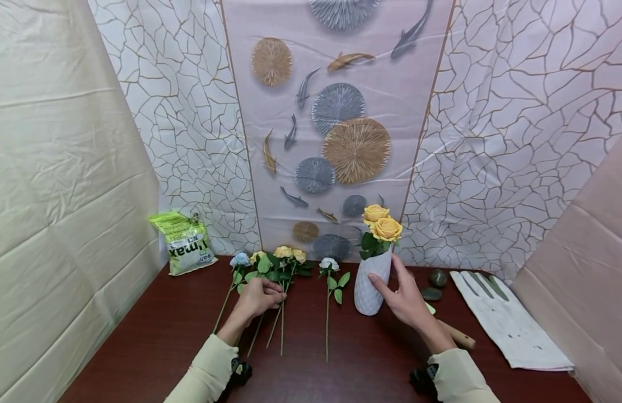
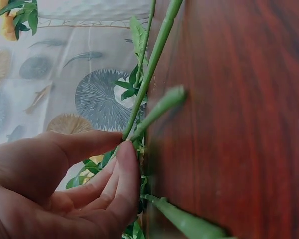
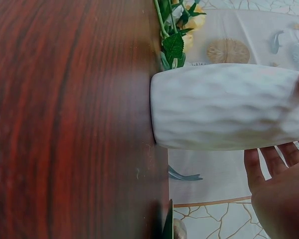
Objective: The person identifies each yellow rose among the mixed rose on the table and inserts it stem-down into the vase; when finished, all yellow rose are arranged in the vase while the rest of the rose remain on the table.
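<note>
My left hand [image 1: 260,296] pinches a green rose stem [image 2: 150,74] between thumb and forefinger, low over the table; a second stem runs close by its fingertips. The pinched stem appears to belong to the group of yellow roses [image 1: 283,252] lying just beyond the hand. My right hand [image 1: 407,296] holds a white dimpled vase [image 3: 224,107], thumb on the near side and fingers behind. Upright on the table, the vase bears two yellow roses [image 1: 386,229] with dark leaves. A pale blue rose [image 1: 239,259] lies left of the group, and a white rose [image 1: 329,264] between group and vase.
At the back left stands a green and white plastic bag [image 1: 190,249]. Right of the vase are dark stones [image 1: 431,294], a wooden handle [image 1: 458,336] and a white cloth item [image 1: 522,336] with dark green strips. Fabric walls enclose the table [image 1: 300,380].
</note>
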Demonstrator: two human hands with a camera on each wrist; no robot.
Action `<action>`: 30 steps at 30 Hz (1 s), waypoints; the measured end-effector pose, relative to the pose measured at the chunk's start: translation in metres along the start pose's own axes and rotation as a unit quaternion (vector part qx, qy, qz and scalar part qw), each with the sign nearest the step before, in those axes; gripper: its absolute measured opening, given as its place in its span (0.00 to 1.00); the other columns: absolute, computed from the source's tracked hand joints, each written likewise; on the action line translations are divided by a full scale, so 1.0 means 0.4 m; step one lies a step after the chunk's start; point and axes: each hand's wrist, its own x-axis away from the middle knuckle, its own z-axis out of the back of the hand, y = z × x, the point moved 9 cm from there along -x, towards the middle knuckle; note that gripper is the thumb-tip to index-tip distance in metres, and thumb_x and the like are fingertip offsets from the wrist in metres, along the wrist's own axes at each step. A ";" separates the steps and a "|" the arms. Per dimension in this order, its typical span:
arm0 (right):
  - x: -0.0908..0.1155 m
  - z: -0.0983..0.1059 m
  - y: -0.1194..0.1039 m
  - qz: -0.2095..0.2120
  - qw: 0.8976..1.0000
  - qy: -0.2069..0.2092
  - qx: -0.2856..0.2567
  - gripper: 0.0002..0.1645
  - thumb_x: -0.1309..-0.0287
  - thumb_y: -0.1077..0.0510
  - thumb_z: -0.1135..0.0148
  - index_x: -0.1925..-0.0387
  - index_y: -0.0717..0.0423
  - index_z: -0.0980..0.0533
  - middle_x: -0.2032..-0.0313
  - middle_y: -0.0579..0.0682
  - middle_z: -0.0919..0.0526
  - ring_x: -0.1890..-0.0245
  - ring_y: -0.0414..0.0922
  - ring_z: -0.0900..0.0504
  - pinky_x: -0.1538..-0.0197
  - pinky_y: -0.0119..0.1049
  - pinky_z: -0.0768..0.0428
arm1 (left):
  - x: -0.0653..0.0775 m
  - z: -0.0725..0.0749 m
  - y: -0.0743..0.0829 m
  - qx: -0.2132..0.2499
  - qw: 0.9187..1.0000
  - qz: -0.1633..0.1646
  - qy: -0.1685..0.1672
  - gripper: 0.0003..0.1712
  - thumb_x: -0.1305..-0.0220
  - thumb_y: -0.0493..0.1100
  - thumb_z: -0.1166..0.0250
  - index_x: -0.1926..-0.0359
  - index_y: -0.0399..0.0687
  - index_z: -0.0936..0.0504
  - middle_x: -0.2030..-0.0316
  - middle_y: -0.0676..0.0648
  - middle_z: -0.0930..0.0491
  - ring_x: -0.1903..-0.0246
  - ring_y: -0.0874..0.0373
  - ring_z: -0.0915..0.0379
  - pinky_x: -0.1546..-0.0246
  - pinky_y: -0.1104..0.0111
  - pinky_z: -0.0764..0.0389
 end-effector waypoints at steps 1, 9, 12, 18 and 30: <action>0.000 0.000 -0.001 -0.001 1.000 0.000 0.000 0.43 0.33 0.49 0.35 0.24 0.53 0.43 0.34 0.54 0.26 0.33 0.50 0.28 0.33 0.54 0.29 | 0.000 -0.001 -0.001 0.005 1.000 0.003 0.000 0.11 0.39 0.42 0.27 0.59 0.40 0.14 0.67 0.44 0.11 0.71 0.52 0.13 0.68 0.62 0.11; 0.003 0.000 -0.007 0.004 1.000 0.001 0.003 0.41 0.33 0.49 0.36 0.25 0.53 0.42 0.34 0.53 0.26 0.33 0.50 0.28 0.33 0.54 0.29 | 0.006 -0.004 0.015 0.086 0.996 0.016 -0.029 0.14 0.36 0.37 0.31 0.51 0.33 0.17 0.58 0.38 0.12 0.61 0.48 0.12 0.56 0.57 0.12; 0.002 0.000 -0.009 0.007 1.000 0.001 0.004 0.41 0.33 0.50 0.35 0.25 0.53 0.42 0.35 0.53 0.25 0.34 0.50 0.28 0.34 0.53 0.28 | 0.004 -0.007 0.022 0.121 0.991 0.017 -0.045 0.16 0.35 0.36 0.31 0.49 0.32 0.18 0.55 0.35 0.14 0.57 0.44 0.13 0.53 0.55 0.13; 0.001 0.003 -0.005 0.010 1.000 0.005 0.004 0.41 0.33 0.49 0.35 0.25 0.52 0.41 0.35 0.52 0.25 0.34 0.49 0.27 0.34 0.53 0.28 | 0.000 -0.017 0.032 0.162 0.984 0.021 -0.071 0.19 0.35 0.35 0.32 0.45 0.31 0.20 0.50 0.29 0.18 0.55 0.41 0.15 0.51 0.56 0.13; 0.004 0.007 -0.010 0.021 1.000 0.007 0.003 0.41 0.33 0.51 0.35 0.25 0.51 0.42 0.34 0.52 0.26 0.32 0.49 0.29 0.33 0.54 0.29 | 0.007 -0.042 0.077 0.260 0.961 0.008 -0.091 0.21 0.31 0.33 0.36 0.39 0.35 0.23 0.48 0.36 0.22 0.48 0.43 0.17 0.42 0.58 0.18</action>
